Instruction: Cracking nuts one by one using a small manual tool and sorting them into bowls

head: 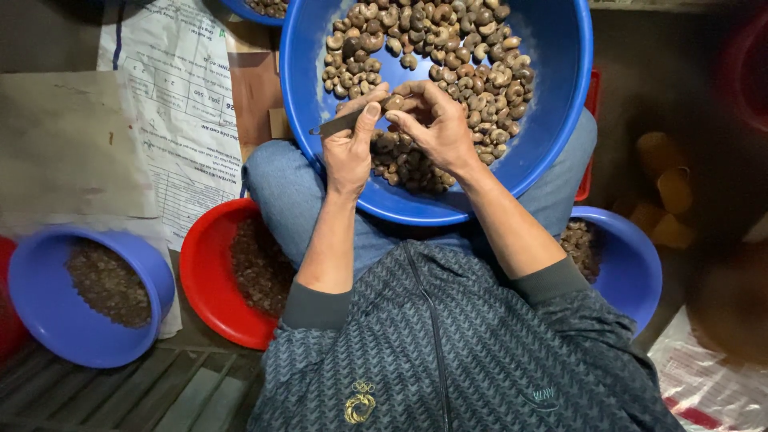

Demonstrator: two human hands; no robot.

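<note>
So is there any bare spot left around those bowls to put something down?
Some. The big blue basin on the lap has bare plastic along its right wall. Flat cardboard lies open at far left, above the small blue bowl. Between that bowl and the red bowl it is tight, as around both hands.

Dark patterned zip jacket (448, 344), grey cuffs pushed up, blue jeans (280, 184).

Both hands (392, 132) w/ knife (336, 124), cashew (394, 102)
</note>
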